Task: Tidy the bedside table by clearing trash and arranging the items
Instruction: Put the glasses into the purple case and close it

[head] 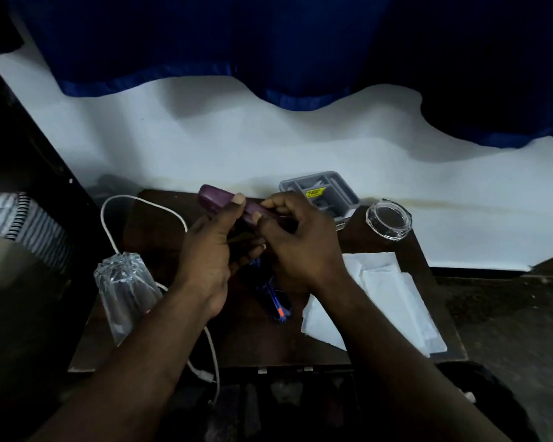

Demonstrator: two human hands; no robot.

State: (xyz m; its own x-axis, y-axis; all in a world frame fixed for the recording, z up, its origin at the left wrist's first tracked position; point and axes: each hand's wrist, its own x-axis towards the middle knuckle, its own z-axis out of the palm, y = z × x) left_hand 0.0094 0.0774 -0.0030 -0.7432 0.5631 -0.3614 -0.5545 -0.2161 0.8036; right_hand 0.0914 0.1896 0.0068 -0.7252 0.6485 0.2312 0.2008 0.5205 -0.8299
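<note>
Both hands hold a purple oblong case point(212, 196) above the dark wooden bedside table point(160, 218). My left hand point(209, 250) wraps its underside, thumb on top. My right hand point(296, 240) pinches the case's near end with its fingertips. Under the hands lies a blue object with an orange mark point(280, 306), partly hidden. An upturned clear glass point(125, 288) stands at the table's left. White paper sheets point(393, 301) lie on the right. A grey plastic tray with a yellow label point(324, 189) and a clear glass ashtray point(389, 220) sit at the back right.
A white cable point(109, 231) loops across the table's left side and hangs off the front edge. A white wall and a blue curtain point(237, 59) are behind. Striped bedding point(20, 224) lies to the left. Dark floor is at the right.
</note>
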